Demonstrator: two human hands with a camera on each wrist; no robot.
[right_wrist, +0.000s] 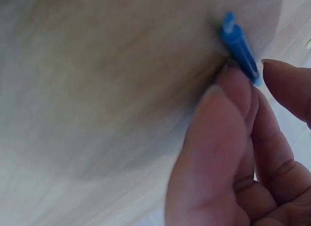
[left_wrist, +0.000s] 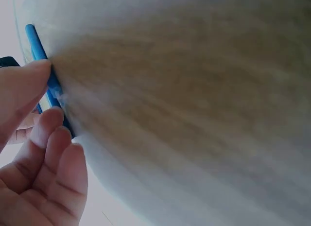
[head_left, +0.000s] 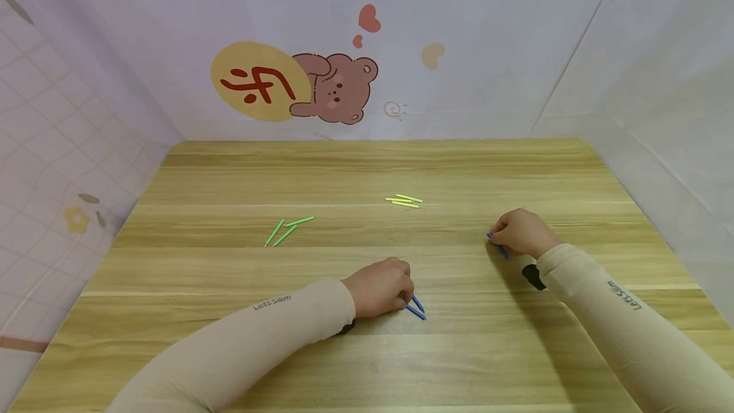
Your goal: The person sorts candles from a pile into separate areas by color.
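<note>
My left hand (head_left: 378, 287) pinches at two thin blue candle-like sticks (head_left: 416, 312) low over the near middle of the table. In the left wrist view, the thumb lies against the blue sticks (left_wrist: 37, 40), and curled fingers are beneath. Farther right, my right hand (head_left: 524, 233) has its fingertips around a third blue stick (head_left: 503, 252) at the tabletop. The right wrist view shows this stick (right_wrist: 239, 46) between thumb and fingers, its narrow pale tip sticking out. There the thumb appears slightly apart from it. The fingers partly cover the sticks in the head view.
Three green sticks (head_left: 285, 232) lie loosely on the wood-grain table (head_left: 229, 343) at the left. Three yellow sticks (head_left: 406, 201) lie close together near the back middle. A white printed wall (head_left: 487, 101) rises behind the table, with plain sheeting at the right.
</note>
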